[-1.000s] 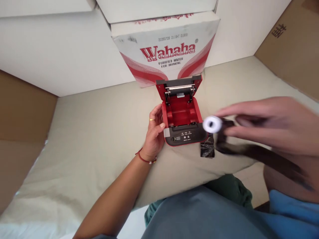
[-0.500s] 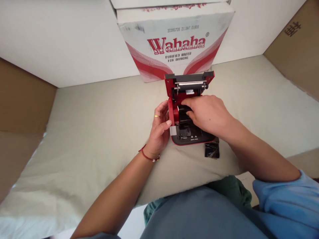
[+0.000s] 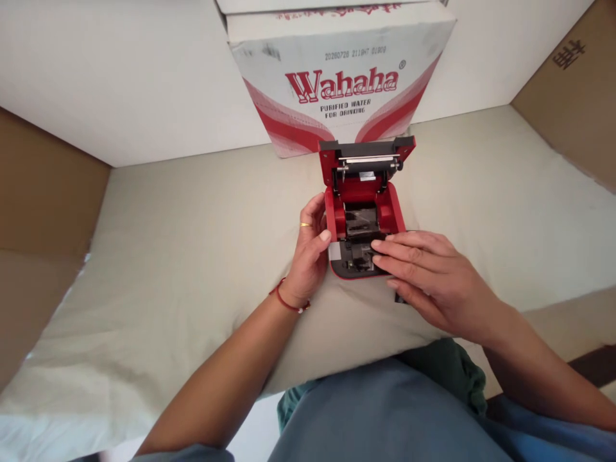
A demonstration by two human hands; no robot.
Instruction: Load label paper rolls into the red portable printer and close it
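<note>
A small red printer (image 3: 391, 212) with a black front panel stands on a beige padded surface (image 3: 192, 256), its lid (image 3: 366, 149) tipped up and back. A dark roll (image 3: 360, 221) lies in its bay, and a dark strip runs from it over the front panel. My left hand (image 3: 303, 256), with a gold ring and a red wrist string, grips the printer's left side. My right hand (image 3: 428, 282) lies flat with fingers stretched out, fingertips on the dark strip at the front panel.
A white and red "Wahaha" water carton (image 3: 341, 83) stands just behind the printer against a white wall. Brown cardboard (image 3: 38, 192) flanks the left, and more cardboard (image 3: 568, 96) the right. A scrap of black wrapping (image 3: 399, 298) peeks out under my right hand.
My right hand brought a white-cored dark roll in from the right, set it into the printer's bay, then drew back to the front panel. My left hand stayed on the printer.
</note>
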